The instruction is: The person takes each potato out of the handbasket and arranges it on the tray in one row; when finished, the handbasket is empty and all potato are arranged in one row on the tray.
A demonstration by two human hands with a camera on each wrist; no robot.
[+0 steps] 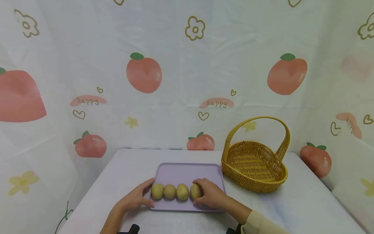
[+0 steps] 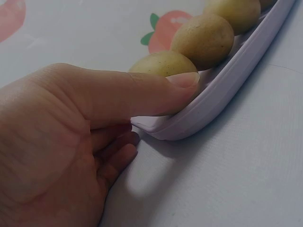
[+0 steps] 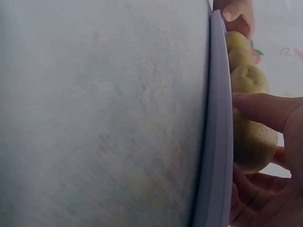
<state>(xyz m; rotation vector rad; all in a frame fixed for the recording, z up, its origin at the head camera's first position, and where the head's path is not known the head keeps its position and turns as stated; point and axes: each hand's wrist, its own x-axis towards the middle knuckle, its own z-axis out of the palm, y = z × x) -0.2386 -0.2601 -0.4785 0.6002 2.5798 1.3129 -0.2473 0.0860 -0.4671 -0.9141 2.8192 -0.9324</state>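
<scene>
Several potatoes (image 1: pixel 182 191) stand in a row across the lilac tray (image 1: pixel 187 169). At the tray's left edge is my left hand (image 1: pixel 135 196), thumb and fingers spread beside the leftmost potato (image 1: pixel 157 191). In the left wrist view its thumb (image 2: pixel 142 92) extends straight across in front of that potato, and the other fingers are partly hidden beyond the tray corner. My right hand (image 1: pixel 211 194) holds the rightmost potato (image 1: pixel 195 191) between thumb and fingers, at the right end of the row. In the right wrist view this potato (image 3: pixel 255 142) sits just inside the tray rim.
A yellow woven basket (image 1: pixel 254 183) with a tall arched handle stands right of the tray, close to its right edge. The white table (image 1: pixel 131 169) extends around both. Behind hangs a white curtain (image 1: pixel 175 123) printed with peaches and flowers.
</scene>
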